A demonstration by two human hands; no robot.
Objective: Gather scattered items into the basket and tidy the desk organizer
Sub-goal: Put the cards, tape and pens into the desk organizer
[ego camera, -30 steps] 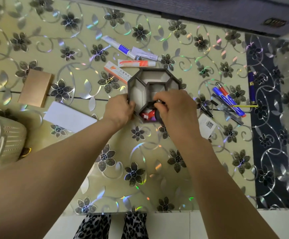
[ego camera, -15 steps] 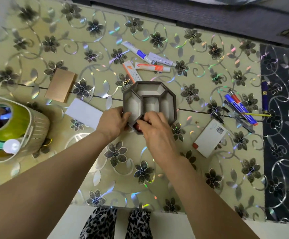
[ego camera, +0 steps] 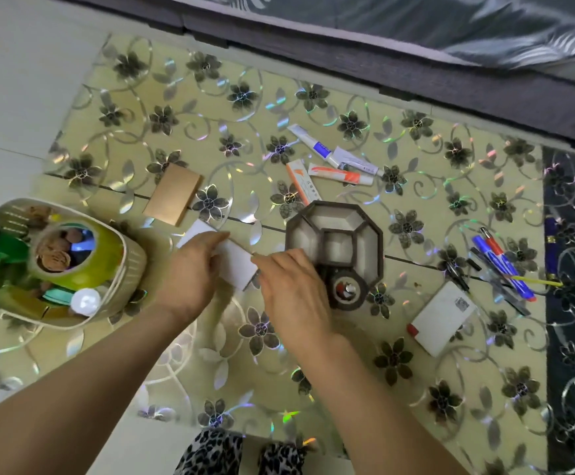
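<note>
The brown octagonal desk organizer (ego camera: 368, 234) sits mid-table; its round front compartment (ego camera: 347, 290) holds small red and silver items. A flat white box (ego camera: 236, 264) lies just left of it. My left hand (ego camera: 190, 272) rests over the box's left part with fingers stretched along its far edge. My right hand (ego camera: 293, 289) hovers between box and organizer, fingertips at the box's right edge and holding nothing I can see. The cream basket (ego camera: 127, 269) stands at the left edge, filled with a green jar (ego camera: 84, 269) and other items.
A tan box (ego camera: 173, 195) lies behind the white box. Ointment tubes (ego camera: 317, 144) and an orange carton (ego camera: 301, 181) lie behind the organizer. Pens (ego camera: 502, 265) and a white card box (ego camera: 442, 318) lie to the right. A sofa edge (ego camera: 416, 73) borders the far side.
Both hands have left the organizer and moved left to the white box. The view has swung left, bringing the basket further into sight.
</note>
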